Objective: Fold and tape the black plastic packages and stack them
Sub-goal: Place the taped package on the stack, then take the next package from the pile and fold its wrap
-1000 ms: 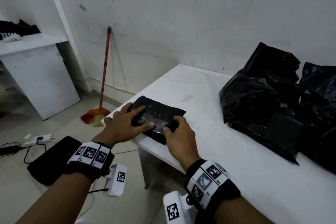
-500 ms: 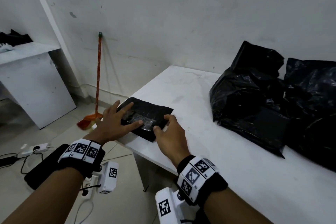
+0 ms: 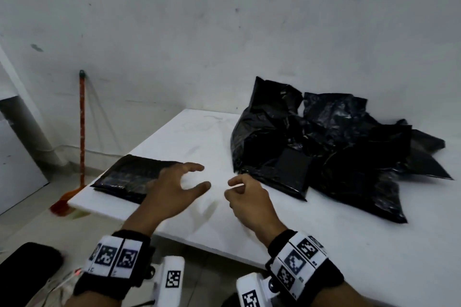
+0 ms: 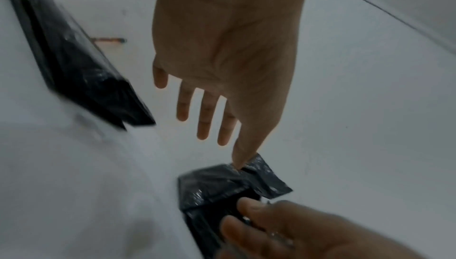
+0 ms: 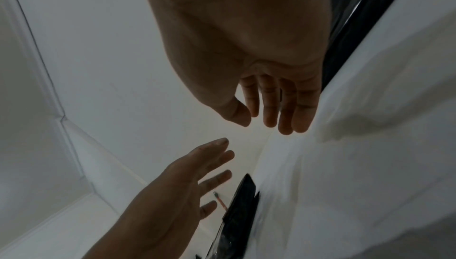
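A folded black package (image 3: 134, 177) with clear tape across its top lies flat at the front left corner of the white table (image 3: 189, 137). My left hand (image 3: 199, 176) hovers just right of it, fingers spread and holding nothing. My right hand (image 3: 232, 188) is beside it, fingers loosely curled and empty, a short way from the near edge of the pile of loose black plastic packages (image 3: 324, 152). In the left wrist view my left hand (image 4: 204, 111) is between the folded package (image 4: 79, 64) and the pile (image 4: 222, 187). The right wrist view shows my right hand (image 5: 269, 115) with relaxed, empty fingers.
An orange-handled broom (image 3: 81, 132) leans on the wall left of the table. A white cabinet (image 3: 15, 157) stands at the far left. A flat black object (image 3: 25, 269) lies on the floor by my left wrist. Bare tabletop lies between package and pile.
Both hands have lifted off the folded package and moved right toward the pile. The package stays at the table corner. The head view has turned right.
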{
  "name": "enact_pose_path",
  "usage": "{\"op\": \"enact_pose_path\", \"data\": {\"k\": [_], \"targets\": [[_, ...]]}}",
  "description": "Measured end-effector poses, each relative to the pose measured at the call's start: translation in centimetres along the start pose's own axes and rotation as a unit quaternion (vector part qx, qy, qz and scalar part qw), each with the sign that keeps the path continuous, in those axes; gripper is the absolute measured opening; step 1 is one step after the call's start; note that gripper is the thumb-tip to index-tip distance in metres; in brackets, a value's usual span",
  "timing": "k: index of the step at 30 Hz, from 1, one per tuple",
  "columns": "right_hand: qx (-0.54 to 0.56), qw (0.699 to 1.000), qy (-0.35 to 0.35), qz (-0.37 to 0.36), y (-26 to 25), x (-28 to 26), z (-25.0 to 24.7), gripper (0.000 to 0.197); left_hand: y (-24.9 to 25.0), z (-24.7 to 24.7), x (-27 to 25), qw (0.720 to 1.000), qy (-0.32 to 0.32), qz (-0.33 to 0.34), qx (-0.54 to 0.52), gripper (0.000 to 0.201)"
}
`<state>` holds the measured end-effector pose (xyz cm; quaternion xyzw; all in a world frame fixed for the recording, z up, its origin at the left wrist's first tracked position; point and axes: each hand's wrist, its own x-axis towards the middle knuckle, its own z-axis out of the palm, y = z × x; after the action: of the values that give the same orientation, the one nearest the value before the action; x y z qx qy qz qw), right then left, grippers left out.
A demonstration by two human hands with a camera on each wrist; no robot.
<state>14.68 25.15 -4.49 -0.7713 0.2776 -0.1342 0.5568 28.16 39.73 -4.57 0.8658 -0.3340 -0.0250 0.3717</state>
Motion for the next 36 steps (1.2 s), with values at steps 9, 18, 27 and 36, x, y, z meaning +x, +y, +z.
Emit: {"op": "enact_pose_path", "data": {"k": [9, 18, 27, 36], "targets": [[-0.036, 0.988, 0.145, 0.041, 3.2, 0.7, -10.3, 0.021, 9.3, 9.1, 2.8, 0.985, -0.08, -0.09, -0.126, 0.043], [-0.096, 0.989, 0.111, 0.033, 5.7, 1.7, -11.8, 0.044, 11.6, 13.3, 5.2, 0.985, -0.091, -0.133, -0.058, 0.059], [-0.178, 0.983, 0.034, -0.025, 6.6, -2.0, -12.1, 0.03, 10.0, 12.3, 4.3, 0.977, -0.079, -0.15, 0.127, 0.074], [-0.028, 0.995, 0.092, 0.038, 7.3, -1.0, -13.4, 0.034, 9.6, 10.3, 1.6, 0.977, -0.14, -0.158, 0.022, 0.095]]}}
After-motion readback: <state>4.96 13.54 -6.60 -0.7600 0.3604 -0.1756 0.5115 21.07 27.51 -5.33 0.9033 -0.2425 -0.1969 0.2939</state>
